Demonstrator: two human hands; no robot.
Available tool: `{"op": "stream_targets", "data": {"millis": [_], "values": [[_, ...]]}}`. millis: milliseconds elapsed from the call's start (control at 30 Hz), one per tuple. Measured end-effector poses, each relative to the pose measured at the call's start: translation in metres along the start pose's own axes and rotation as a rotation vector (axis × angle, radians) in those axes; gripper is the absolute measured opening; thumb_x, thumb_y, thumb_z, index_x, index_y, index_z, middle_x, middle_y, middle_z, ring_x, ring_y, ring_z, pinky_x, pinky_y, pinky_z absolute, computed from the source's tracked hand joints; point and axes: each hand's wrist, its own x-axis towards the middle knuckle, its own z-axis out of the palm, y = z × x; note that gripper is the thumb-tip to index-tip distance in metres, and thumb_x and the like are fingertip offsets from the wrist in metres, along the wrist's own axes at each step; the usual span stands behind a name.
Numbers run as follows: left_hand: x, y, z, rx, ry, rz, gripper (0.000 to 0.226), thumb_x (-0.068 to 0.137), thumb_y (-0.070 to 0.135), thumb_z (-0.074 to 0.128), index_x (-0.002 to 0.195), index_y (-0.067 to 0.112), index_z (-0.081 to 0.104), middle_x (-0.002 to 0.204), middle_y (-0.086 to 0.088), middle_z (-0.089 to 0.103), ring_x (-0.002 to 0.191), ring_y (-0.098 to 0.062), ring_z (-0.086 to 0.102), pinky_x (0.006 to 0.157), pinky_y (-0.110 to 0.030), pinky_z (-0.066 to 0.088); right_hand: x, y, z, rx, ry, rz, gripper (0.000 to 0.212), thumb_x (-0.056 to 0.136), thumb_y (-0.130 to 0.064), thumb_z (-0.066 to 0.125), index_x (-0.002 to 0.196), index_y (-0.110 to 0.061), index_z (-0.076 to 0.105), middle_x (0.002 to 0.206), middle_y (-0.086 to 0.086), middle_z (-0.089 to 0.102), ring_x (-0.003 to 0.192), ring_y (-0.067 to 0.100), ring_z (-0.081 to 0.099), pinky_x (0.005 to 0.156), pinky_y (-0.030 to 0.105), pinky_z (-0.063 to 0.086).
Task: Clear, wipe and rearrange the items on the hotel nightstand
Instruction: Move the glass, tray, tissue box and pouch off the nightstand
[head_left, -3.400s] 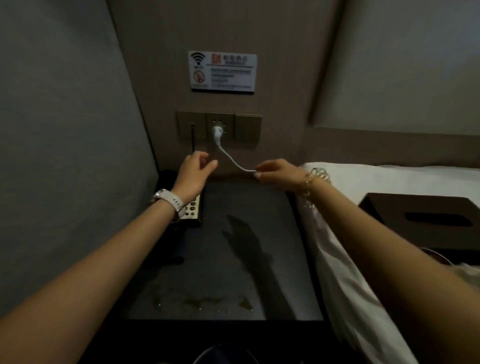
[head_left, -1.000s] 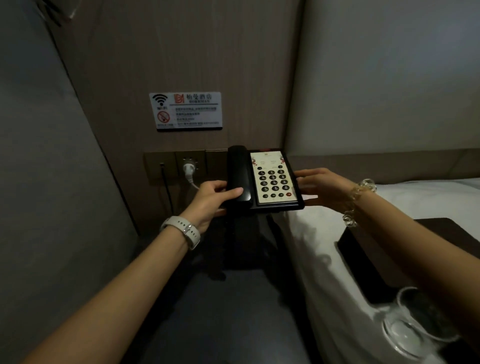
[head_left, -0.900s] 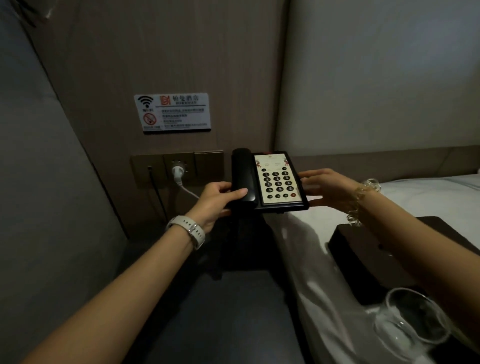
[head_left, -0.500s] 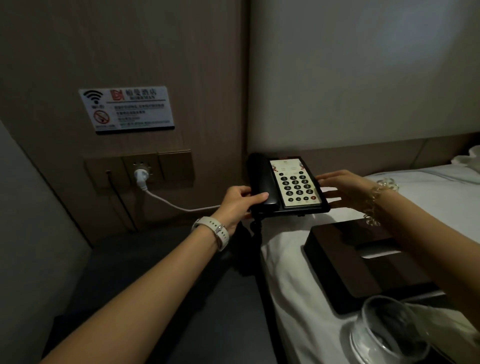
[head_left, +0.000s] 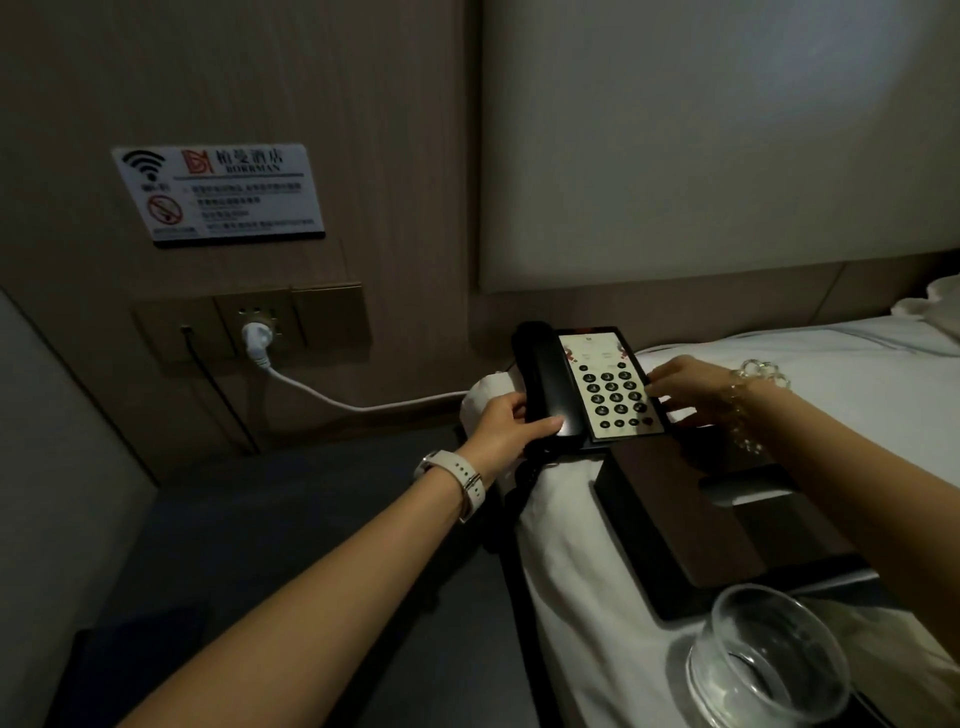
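A black desk telephone (head_left: 587, 387) with a pale keypad panel is held over the bed's white sheet (head_left: 566, 525), just past the nightstand's right edge. My left hand (head_left: 506, 423) grips its handset side, thumb on top. My right hand (head_left: 685, 384) holds the phone's right edge with fingers spread. The phone's coiled cord (head_left: 522, 486) hangs down from its near end. The dark nightstand top (head_left: 322, 519) lies lower left.
A dark tissue box (head_left: 691, 525) and a clear glass (head_left: 769, 660) rest on the bed at right. A white plug and cable (head_left: 311, 387) run from the wall socket panel (head_left: 249, 327) toward the bed. A wifi sign (head_left: 218, 192) hangs above.
Both hands have carried the telephone rightward from above the nightstand and lowered it over the bed. My view has turned to the right with it.
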Motion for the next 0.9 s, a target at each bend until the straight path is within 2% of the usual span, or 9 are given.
{"op": "stream_targets", "data": {"millis": [100, 167, 267, 300, 367, 467, 733, 833, 900], "values": [[-0.004, 0.004, -0.005, 0.045, -0.069, -0.039, 0.045, 0.095, 0.013, 0.060, 0.137, 0.004, 0.048, 0.131, -0.014, 0.059, 0.119, -0.025, 0.059, 0.102, -0.038, 0.048, -0.001, -0.005, 0.005, -0.138, 0.047, -0.009, 0.028, 0.096, -0.001, 0.046, 0.119, 0.005, 0.061, 0.113, 0.018, 0.066, 0.092, 0.024, 0.060, 0.078, 0.033, 0.048], [-0.008, 0.008, -0.010, 0.079, -0.083, -0.052, 0.030, 0.098, 0.016, 0.056, 0.126, 0.007, 0.057, 0.121, -0.014, 0.062, 0.108, -0.023, 0.059, 0.090, -0.033, 0.048, -0.005, -0.010, 0.011, -0.206, 0.082, -0.041, 0.029, 0.097, -0.002, 0.047, 0.122, 0.007, 0.059, 0.115, 0.020, 0.065, 0.082, 0.022, 0.061, 0.069, 0.027, 0.046], [-0.015, 0.011, -0.027, 0.122, -0.034, -0.046, 0.004, 0.099, 0.022, 0.054, 0.096, 0.023, 0.057, 0.103, -0.002, 0.055, 0.094, -0.012, 0.054, 0.086, -0.031, 0.042, -0.013, -0.019, 0.019, -0.279, 0.173, -0.133, 0.036, 0.097, -0.007, 0.050, 0.132, 0.004, 0.049, 0.128, 0.023, 0.059, 0.108, 0.034, 0.060, 0.090, 0.037, 0.049], [-0.020, 0.012, -0.034, 0.135, -0.027, -0.030, 0.008, 0.099, 0.024, 0.053, 0.106, 0.021, 0.057, 0.110, 0.000, 0.055, 0.102, -0.011, 0.054, 0.090, -0.030, 0.041, -0.017, -0.023, 0.022, -0.309, 0.205, -0.170, 0.037, 0.098, -0.009, 0.050, 0.133, 0.002, 0.047, 0.130, 0.022, 0.057, 0.113, 0.035, 0.058, 0.091, 0.038, 0.048], [-0.031, 0.016, -0.055, 0.145, 0.015, -0.035, 0.045, 0.100, 0.026, 0.051, 0.141, 0.009, 0.043, 0.139, -0.005, 0.048, 0.128, -0.019, 0.047, 0.095, -0.032, 0.041, -0.026, -0.038, 0.031, -0.361, 0.237, -0.251, 0.039, 0.098, -0.010, 0.048, 0.135, 0.001, 0.043, 0.133, 0.022, 0.053, 0.115, 0.035, 0.055, 0.087, 0.037, 0.046], [-0.053, 0.021, -0.093, 0.159, 0.099, -0.030, 0.052, 0.101, 0.027, 0.048, 0.148, 0.010, 0.035, 0.149, -0.007, 0.040, 0.135, -0.021, 0.040, 0.094, -0.033, 0.041, -0.040, -0.068, 0.053, -0.411, 0.261, -0.376, 0.049, 0.098, -0.011, 0.047, 0.144, 0.001, 0.034, 0.143, 0.025, 0.043, 0.127, 0.039, 0.047, 0.100, 0.039, 0.038], [-0.137, -0.005, -0.218, 0.247, 0.352, -0.120, 0.039, 0.102, 0.028, 0.044, 0.138, 0.013, 0.048, 0.124, -0.005, 0.055, 0.116, -0.020, 0.050, 0.090, -0.036, 0.043, -0.090, -0.150, 0.192, -0.398, 0.027, -0.673, 0.055, 0.099, -0.012, 0.049, 0.149, -0.008, 0.029, 0.153, 0.015, 0.033, 0.140, 0.029, 0.034, 0.114, 0.034, 0.027], [-0.173, -0.028, -0.262, 0.276, 0.465, -0.153, 0.036, 0.103, 0.022, 0.043, 0.134, 0.007, 0.050, 0.115, -0.006, 0.055, 0.107, -0.018, 0.051, 0.072, -0.026, 0.042, -0.109, -0.166, 0.257, -0.408, -0.088, -0.802, 0.053, 0.097, -0.011, 0.051, 0.147, -0.007, 0.033, 0.151, 0.016, 0.037, 0.139, 0.030, 0.036, 0.114, 0.035, 0.029], [-0.195, -0.047, -0.284, 0.290, 0.521, -0.180, 0.035, 0.103, 0.018, 0.042, 0.134, 0.002, 0.049, 0.113, -0.008, 0.054, 0.104, -0.018, 0.050, 0.077, -0.025, 0.040, -0.119, -0.169, 0.301, -0.446, -0.167, -0.896, 0.053, 0.098, -0.013, 0.050, 0.148, -0.007, 0.033, 0.153, 0.014, 0.035, 0.141, 0.029, 0.033, 0.116, 0.034, 0.025]]}}
